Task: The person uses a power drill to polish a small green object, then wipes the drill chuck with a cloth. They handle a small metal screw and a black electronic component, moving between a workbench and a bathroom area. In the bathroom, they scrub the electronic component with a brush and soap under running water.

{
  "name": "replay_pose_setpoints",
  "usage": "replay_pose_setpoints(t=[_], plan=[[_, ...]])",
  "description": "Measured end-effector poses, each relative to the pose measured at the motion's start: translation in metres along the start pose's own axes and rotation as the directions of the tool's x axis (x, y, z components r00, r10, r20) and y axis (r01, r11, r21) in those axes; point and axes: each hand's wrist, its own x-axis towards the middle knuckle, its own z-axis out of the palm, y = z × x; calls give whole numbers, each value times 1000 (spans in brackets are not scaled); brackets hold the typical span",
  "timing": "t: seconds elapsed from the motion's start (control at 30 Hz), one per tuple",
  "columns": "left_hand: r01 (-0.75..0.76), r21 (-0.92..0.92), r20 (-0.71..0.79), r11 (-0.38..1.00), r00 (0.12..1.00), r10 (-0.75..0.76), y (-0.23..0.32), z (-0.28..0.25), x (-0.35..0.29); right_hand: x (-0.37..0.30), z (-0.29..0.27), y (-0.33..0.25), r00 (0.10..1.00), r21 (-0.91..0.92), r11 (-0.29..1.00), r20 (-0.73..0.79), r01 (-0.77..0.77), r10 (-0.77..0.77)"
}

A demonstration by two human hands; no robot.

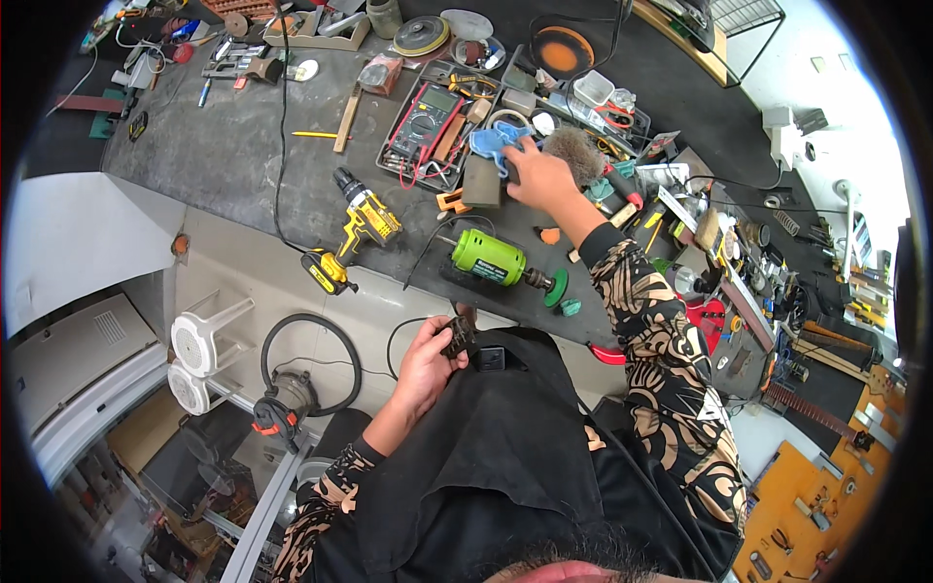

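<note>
My left hand (428,363), low in front of the black apron, has its fingers closed round a small dark block-shaped thing (457,336); a thin dark cord curves close by. My right hand (540,177) reaches over the bench with its fingers closed on the edge of a crumpled blue cloth (496,141). Just below that cloth stands a grey-brown block (482,183). A bright green motor (488,257) with a green disc (555,286) on its shaft lies nearer to me. To its left rests a yellow and black cordless drill (358,231).
Left of the cloth, a red multimeter (425,121) sits in a tray. A shaggy grey-brown wad (573,155) lies beside my right wrist. Hand tools crowd the bench's right side. On the floor are a vacuum cleaner (285,398) and a white stool (197,342). A black cable (283,146) crosses the bench.
</note>
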Motion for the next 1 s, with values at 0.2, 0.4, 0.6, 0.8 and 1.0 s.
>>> replay_pose_setpoints(t=[0.2, 0.4, 0.6, 0.8, 1.0], plan=[[-26, -35, -15, 999, 1000, 26, 2, -4, -1, -17, -63, 11, 914, 191, 977, -374, -91, 159], [-14, -39, 15, 999, 1000, 15, 1, -8, 2, -9, -124, 41, 842, 247, 961, -485, -125, 235], [-24, -28, -5, 999, 1000, 24, 3, -10, 2, 1, -143, 31, 995, 374, 923, 78, -85, 60], [-30, -33, -2, 999, 1000, 30, 3, -7, 1, 26, -73, 18, 936, 465, 885, -316, 10, 156], [-36, -52, 3, 998, 999, 36, 3, -15, -1, -10, 1, -20, 968, 99, 963, -20, 251, -250]])
